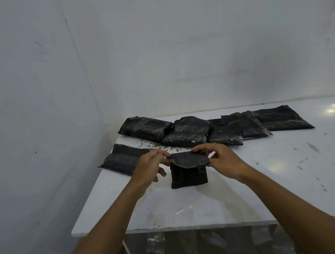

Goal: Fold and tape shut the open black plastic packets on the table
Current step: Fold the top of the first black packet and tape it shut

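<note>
A black plastic packet lies on the white table in front of me. Its top flap is lifted and bent over toward me. My left hand pinches the flap's left corner. My right hand pinches its right corner. Several clear tape strips hang from the table's near edge, some sticking onto the top.
Several more black packets lie along the far side: a heap at the back centre, flatter ones to the right, and one at the left edge behind my left hand. White walls close in the left and back.
</note>
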